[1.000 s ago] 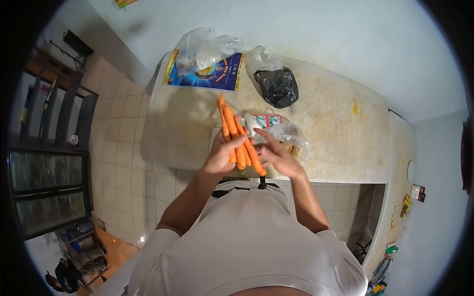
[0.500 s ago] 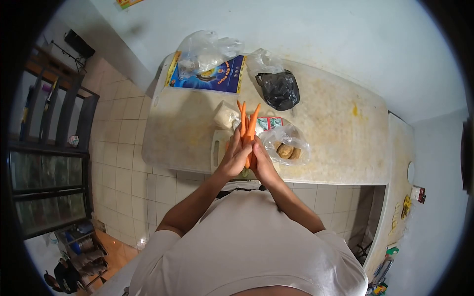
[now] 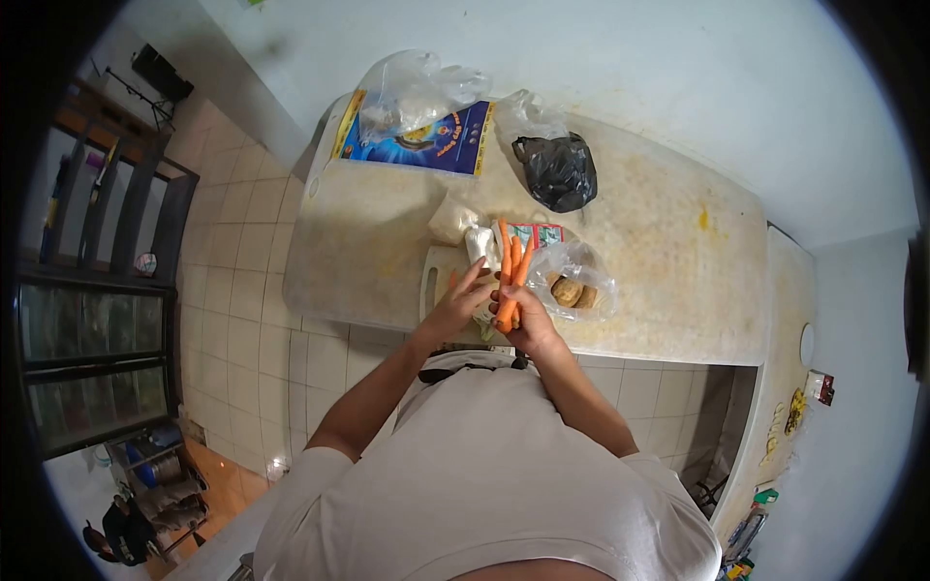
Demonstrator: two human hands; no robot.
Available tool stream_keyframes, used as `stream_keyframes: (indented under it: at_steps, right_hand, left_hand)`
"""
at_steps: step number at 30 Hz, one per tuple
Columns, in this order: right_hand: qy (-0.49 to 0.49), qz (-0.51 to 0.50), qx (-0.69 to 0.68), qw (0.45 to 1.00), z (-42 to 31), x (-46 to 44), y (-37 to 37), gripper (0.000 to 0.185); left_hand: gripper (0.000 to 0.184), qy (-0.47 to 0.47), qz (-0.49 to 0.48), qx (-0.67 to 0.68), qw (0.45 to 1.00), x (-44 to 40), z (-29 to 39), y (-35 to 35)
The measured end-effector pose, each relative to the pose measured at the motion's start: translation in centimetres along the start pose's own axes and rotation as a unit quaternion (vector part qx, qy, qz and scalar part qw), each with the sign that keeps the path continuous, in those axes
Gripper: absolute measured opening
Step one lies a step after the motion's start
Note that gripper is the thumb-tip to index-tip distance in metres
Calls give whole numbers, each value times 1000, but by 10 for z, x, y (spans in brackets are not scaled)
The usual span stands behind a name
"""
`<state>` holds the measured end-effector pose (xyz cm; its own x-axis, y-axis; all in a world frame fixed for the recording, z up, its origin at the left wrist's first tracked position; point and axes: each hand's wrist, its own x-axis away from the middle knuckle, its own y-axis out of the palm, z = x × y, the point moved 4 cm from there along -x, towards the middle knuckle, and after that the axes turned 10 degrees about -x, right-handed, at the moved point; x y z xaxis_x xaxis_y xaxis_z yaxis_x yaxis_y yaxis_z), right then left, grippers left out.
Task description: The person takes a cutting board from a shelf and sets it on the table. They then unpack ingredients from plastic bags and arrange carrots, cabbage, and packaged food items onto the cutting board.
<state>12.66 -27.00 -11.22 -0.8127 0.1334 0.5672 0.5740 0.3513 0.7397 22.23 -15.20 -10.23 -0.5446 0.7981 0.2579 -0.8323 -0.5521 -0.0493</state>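
Several orange carrots (image 3: pixel 515 276) stand bunched in my right hand (image 3: pixel 533 321), their thin tips pointing away from me. My left hand (image 3: pixel 458 308) is just to the left, apart from the carrots, its fingers stretched out. Beneath it lies a pale cutting board (image 3: pixel 430 290) with a handle slot, mostly covered by my hands. Right of the carrots, a clear plastic bag (image 3: pixel 599 290) holds round brown potatoes (image 3: pixel 568 291). Beyond the carrots are a red and green packet (image 3: pixel 548 235), a white packet (image 3: pixel 479 242) and a bag of pale contents (image 3: pixel 453 221).
The worn table (image 3: pixel 668 261) meets the wall at its far side. At the back are a blue printed sheet (image 3: pixel 465 145), a clear plastic bag (image 3: pixel 412 92) and a black plastic bag (image 3: pixel 560 172). A dark glass-fronted cabinet (image 3: pixel 95 363) stands on the left.
My hands were pressed together around the carrots. Now my left hand has come off them and opened, while my right hand keeps the bunch, lowered slightly towards me and to the right.
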Motion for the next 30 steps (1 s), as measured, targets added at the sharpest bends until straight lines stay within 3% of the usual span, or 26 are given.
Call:
stream_keyframes:
  at_steps: [3,6,8,9,12,15,17,21,24,27,30]
  right_hand:
    - [35,31,-39,998,-4,-5,-30,51]
    - [38,40,-44,998,2,-11,-67,47]
    - [63,57,-58,995,9,-17,-85,44]
    - [64,60,-23,996,13,-16,-88,45]
    - [71,65,64,993,31,-15,-100,52]
    - [130,95,51,986,49,-13,-113,55]
    - [120,87,117,982,45,-13,-114,60]
    - [113,82,156,978,38,-8,-107,63]
    - [104,81,160,978,34,-6,-101,63]
    - [103,71,163,979,31,-8,-92,63]
    - [91,38,155,983,26,-7,-82,61]
  left_hand:
    - [77,-144,20,-138,980,-12,-86,-25]
    - [90,-156,29,-310,937,-15,-153,-45]
    - [90,-122,69,-355,924,-25,-211,-47]
    - [89,-106,87,-376,916,-21,-205,-44]
    - [71,-186,93,-263,942,-24,-200,-33]
    - [48,-125,112,-311,935,-37,-205,-26]
    - [39,-131,139,-344,919,-37,-205,-23]
    - [32,-210,145,-421,870,-33,-175,-19]
    - [31,-207,124,-427,872,-42,-185,-24]
    - [41,-264,70,-356,894,-48,-196,-36]
    - [35,-284,119,-110,945,-43,-197,-45]
